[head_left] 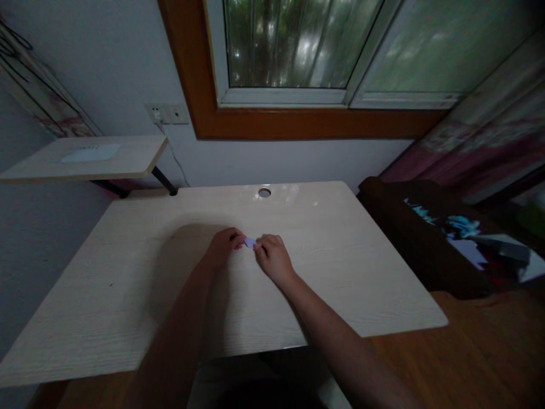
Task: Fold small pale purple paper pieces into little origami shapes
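A small, pale purple piece of what looks like folded paper (250, 242) is held between my two hands, above the middle of the light wood-grain desk (340, 261). My left hand (223, 245) pinches its left end with thumb and fingers. On the other side, my right hand (273, 255) grips the right end, fingers bent and closed. Fingertips cover both ends of the piece, so its full shape is hidden.
A raised shelf (140, 162) with a white sheet (91, 152) stands at the desk's back left. A round cable hole (264, 193) lies near the back edge. Wall sockets (166, 113) have a cord plugged in. Right of the desk is a dark brown surface (395, 227) bearing papers.
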The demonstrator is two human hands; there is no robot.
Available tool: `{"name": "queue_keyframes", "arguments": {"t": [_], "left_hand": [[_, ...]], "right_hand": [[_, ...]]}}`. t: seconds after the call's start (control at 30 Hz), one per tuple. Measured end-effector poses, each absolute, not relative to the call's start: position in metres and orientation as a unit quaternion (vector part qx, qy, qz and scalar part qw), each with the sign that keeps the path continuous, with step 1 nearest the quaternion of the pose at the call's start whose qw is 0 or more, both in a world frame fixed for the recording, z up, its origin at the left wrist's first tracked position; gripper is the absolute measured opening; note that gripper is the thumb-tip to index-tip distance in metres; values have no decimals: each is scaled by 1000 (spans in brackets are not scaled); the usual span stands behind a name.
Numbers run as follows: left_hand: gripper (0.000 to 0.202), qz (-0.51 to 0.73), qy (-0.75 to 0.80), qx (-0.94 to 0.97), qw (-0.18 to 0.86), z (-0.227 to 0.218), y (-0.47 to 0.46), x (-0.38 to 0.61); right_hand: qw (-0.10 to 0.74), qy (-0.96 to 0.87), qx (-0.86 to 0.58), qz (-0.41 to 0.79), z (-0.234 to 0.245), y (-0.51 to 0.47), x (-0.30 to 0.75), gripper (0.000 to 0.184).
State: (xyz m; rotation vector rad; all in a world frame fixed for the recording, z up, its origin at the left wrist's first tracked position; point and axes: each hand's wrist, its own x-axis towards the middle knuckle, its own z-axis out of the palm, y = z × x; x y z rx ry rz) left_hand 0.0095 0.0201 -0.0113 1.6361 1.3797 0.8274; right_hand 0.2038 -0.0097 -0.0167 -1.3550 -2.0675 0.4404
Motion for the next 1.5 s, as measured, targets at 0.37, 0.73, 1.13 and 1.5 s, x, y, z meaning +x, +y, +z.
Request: {"name": "queue_keyframes", "arguments": {"t": [0.37,0.73,1.13,1.5], "left_hand": [[28,359,555,608,440,-12,13,9],[28,337,546,674,367,-4,8,21],[27,368,549,649,377,-3,1,18],[27,352,526,681,369,-4,-1,18]], "right_hand": [[334,-755,-534,184,-14,-20,201,22],[354,-739,-540,195,-15,-16,197,23],[329,-775,-490,226,-15,-18,203,16],[336,-770,-489,234,-16,-17,204,18]]}}
